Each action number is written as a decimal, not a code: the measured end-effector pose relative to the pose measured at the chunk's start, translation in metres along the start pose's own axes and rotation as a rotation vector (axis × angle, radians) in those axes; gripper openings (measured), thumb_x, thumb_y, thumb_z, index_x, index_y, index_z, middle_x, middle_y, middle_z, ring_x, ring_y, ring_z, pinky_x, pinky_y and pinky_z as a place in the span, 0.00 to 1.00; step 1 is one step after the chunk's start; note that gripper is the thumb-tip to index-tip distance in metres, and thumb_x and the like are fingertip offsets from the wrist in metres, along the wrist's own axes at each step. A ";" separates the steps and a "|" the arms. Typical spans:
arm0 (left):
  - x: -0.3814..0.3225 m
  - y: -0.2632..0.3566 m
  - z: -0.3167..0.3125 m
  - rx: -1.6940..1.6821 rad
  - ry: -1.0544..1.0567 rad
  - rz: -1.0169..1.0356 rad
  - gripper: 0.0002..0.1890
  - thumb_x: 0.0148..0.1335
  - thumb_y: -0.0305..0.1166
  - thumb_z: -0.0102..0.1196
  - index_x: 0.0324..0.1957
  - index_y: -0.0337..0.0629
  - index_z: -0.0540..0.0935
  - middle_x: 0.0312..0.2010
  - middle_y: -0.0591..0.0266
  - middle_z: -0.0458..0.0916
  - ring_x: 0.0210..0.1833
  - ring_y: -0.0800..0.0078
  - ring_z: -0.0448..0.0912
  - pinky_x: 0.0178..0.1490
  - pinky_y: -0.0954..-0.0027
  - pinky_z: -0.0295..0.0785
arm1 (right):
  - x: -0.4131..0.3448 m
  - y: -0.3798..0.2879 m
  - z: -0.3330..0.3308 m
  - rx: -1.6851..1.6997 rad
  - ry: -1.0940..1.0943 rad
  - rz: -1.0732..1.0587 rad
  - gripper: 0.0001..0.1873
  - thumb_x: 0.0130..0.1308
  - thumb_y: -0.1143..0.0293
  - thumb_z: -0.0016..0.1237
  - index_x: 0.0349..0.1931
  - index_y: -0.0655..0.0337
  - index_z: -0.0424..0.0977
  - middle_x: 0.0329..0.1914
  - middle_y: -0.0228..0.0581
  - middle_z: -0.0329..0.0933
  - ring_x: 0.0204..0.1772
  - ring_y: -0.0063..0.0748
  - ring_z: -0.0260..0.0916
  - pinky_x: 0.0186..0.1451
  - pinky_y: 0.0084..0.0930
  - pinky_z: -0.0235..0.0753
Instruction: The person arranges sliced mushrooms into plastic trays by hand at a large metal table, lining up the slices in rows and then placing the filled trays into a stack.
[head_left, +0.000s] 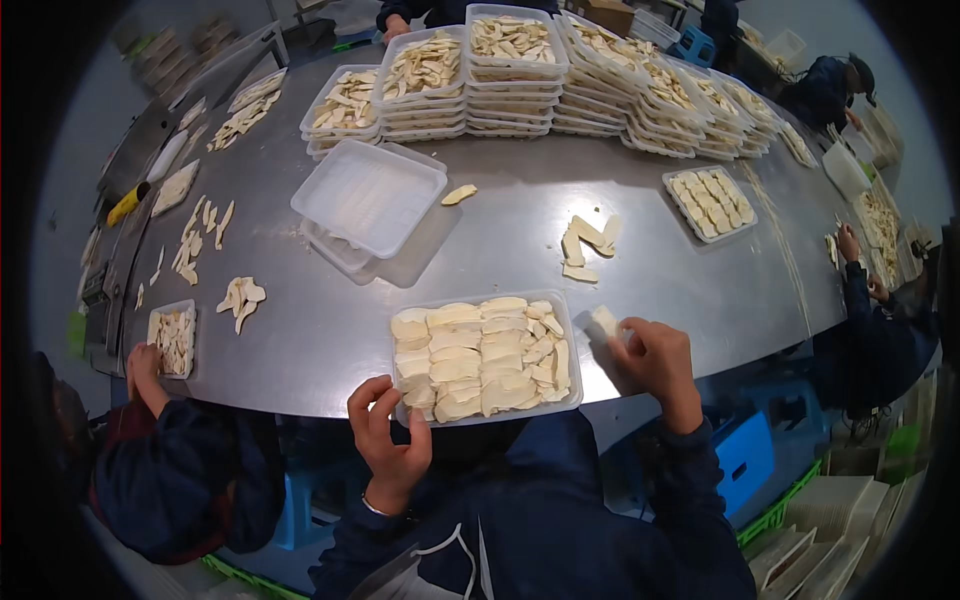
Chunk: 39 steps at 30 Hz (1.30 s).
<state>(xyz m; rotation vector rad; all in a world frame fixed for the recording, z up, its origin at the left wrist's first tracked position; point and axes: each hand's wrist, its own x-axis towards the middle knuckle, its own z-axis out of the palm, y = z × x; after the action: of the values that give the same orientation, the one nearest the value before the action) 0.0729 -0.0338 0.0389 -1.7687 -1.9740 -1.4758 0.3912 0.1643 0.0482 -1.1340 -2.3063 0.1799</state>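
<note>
A clear plastic tray (574, 375) lies before me at the table's near edge, filled with pale dried food slices. Three columns of overlapping slices (454, 360) fill its left and middle; smaller pieces (547, 349) lie less evenly along the right. My left hand (390, 442) is at the tray's front left corner, fingers apart, thumb by the front rim; whether it presses on the tray is unclear. Right of the tray, my right hand (656, 356) pinches a pale slice (606, 321) between thumb and fingers, just above the table. Loose slices (585, 244) lie beyond the tray.
Stacked filled trays (514, 82) line the far side of the steel table (510, 217). Nearer are unfilled trays (371, 199) and a neatly filled tray (710, 204). At left, a co-worker's hand (146, 367) touches another tray (172, 341). More people work at right.
</note>
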 end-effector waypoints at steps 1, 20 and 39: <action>-0.001 -0.001 -0.001 0.003 0.005 0.000 0.23 0.53 0.18 0.58 0.54 0.36 0.75 0.56 0.43 0.75 0.58 0.48 0.76 0.64 0.54 0.71 | 0.000 -0.010 -0.005 0.057 -0.001 -0.045 0.11 0.56 0.63 0.70 0.35 0.54 0.82 0.16 0.30 0.73 0.21 0.32 0.75 0.25 0.32 0.74; 0.004 0.002 0.003 0.018 0.016 0.022 0.23 0.51 0.18 0.61 0.52 0.36 0.76 0.54 0.44 0.76 0.54 0.49 0.78 0.58 0.55 0.76 | 0.011 -0.080 0.016 0.175 -0.228 -0.707 0.13 0.67 0.61 0.61 0.41 0.62 0.77 0.23 0.32 0.71 0.29 0.31 0.74 0.31 0.30 0.76; 0.008 -0.060 -0.027 0.313 0.205 -0.168 0.19 0.61 0.20 0.55 0.55 0.30 0.76 0.60 0.43 0.74 0.64 0.47 0.73 0.70 0.52 0.66 | 0.088 0.029 0.024 0.086 -0.363 0.058 0.16 0.62 0.64 0.61 0.48 0.60 0.82 0.38 0.42 0.83 0.43 0.46 0.81 0.46 0.39 0.80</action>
<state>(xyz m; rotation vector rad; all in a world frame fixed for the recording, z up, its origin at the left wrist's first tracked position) 0.0087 -0.0380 0.0240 -1.3022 -2.1453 -1.2461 0.3553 0.2526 0.0557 -1.2053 -2.5490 0.5420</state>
